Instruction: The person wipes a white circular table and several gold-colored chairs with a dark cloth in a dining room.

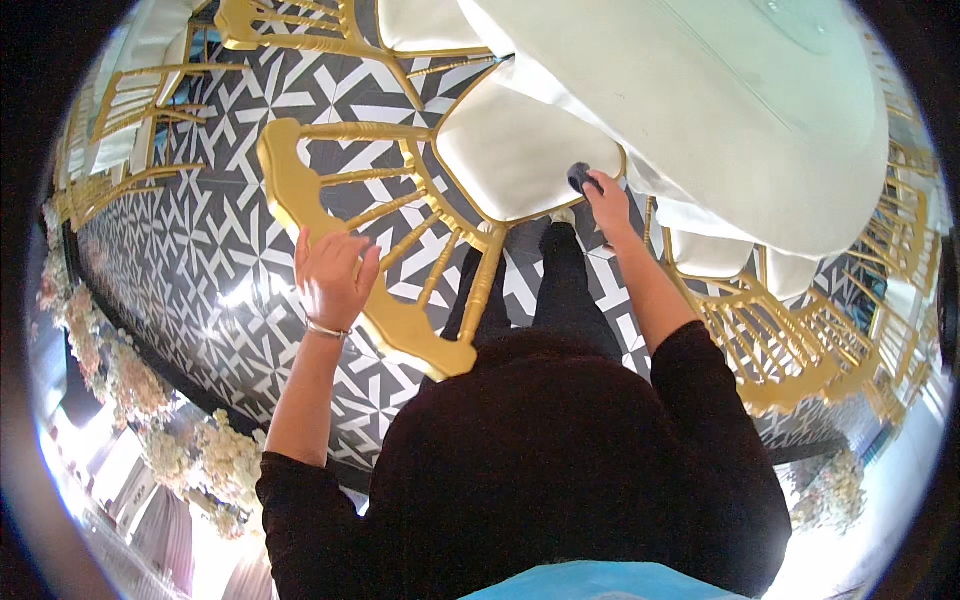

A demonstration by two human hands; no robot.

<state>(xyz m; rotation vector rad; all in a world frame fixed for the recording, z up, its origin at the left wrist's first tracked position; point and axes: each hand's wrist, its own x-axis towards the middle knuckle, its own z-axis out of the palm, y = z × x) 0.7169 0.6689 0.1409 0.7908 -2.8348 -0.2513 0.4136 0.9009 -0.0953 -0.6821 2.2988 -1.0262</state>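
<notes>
A gold chair with a spindle back and a white padded seat stands before me, its seat partly under the edge of a white tablecloth. My left hand is at the chair's top rail with fingers apart; whether it touches the rail is hard to tell. My right hand grips a small dark rounded object at the seat's near right corner. What that object is cannot be made out.
More gold chairs line the table on the right, and another stands at the top left. Further chairs are at the far left. Pale flowers run along the lower left. The floor is black and white patterned.
</notes>
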